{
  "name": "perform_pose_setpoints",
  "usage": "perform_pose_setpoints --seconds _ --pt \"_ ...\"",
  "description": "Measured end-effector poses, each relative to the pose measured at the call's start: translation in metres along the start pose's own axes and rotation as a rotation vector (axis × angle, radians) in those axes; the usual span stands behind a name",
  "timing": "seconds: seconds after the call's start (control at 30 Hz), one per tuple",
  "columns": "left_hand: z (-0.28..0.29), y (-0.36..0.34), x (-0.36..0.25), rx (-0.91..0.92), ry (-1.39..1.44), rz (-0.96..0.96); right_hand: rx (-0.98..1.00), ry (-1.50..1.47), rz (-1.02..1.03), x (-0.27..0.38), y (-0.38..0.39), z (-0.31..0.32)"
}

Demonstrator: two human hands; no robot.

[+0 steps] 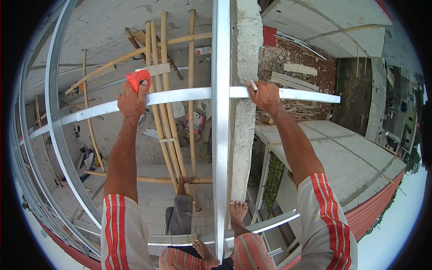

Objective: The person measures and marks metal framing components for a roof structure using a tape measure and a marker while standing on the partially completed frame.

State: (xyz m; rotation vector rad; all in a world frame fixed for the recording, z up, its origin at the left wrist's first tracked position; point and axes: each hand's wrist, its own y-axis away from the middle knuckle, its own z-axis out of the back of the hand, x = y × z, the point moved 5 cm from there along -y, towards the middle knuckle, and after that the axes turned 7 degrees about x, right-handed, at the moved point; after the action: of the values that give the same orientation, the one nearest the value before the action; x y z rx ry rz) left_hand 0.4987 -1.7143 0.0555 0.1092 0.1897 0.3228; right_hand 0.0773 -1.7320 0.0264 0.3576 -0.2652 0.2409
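Observation:
My left hand (130, 101) is closed around a red tape measure (135, 81), just above a silver metal crossbar (180, 96). My right hand (267, 96) rests on the same bar's right part, beyond the wall, and pinches a short white pencil-like stick (254, 85). Between my hands a long metal beam (220, 135) runs away from me and crosses over the bar. Whether any tape blade is pulled out I cannot tell.
A rough concrete wall top (245, 148) runs beside the beam; my bare foot (238, 213) stands on it. Far below are bamboo scaffold poles (168, 119). A leg in grey trousers (181, 213) shows lower left. More metal beams (63, 153) curve at left; a roof slab (333, 153) lies right.

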Motion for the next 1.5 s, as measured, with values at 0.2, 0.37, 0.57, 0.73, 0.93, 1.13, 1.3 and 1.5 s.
perform_pose_setpoints --seconds 0.2,0.37,0.57,0.73,0.93,1.13,1.3,1.5 --pt "0.001 0.001 -0.001 0.007 0.018 -0.025 -0.052 -0.026 0.08 -0.003 0.0 -0.003" --pt "0.007 0.002 -0.002 -0.025 0.059 -0.062 -0.023 -0.038 0.057 -0.002 0.001 -0.003" --pt "0.001 -0.001 -0.001 0.068 0.081 -0.056 0.075 0.023 0.013 -0.008 0.0 -0.008" --pt "0.001 -0.002 0.0 0.076 0.063 -0.053 0.063 0.001 0.014 -0.005 0.0 -0.009" --pt "-0.002 0.002 0.002 0.061 0.072 -0.066 0.046 0.007 0.025 -0.007 0.001 -0.009" --pt "0.007 -0.002 -0.002 0.06 0.072 -0.055 0.007 -0.037 0.036 -0.006 -0.002 -0.008" --pt "0.004 -0.005 -0.005 0.051 0.07 -0.096 0.019 -0.082 0.038 -0.011 -0.004 -0.012" --pt "-0.001 -0.002 0.001 0.05 0.047 -0.098 0.05 -0.099 0.03 -0.009 -0.004 -0.008"
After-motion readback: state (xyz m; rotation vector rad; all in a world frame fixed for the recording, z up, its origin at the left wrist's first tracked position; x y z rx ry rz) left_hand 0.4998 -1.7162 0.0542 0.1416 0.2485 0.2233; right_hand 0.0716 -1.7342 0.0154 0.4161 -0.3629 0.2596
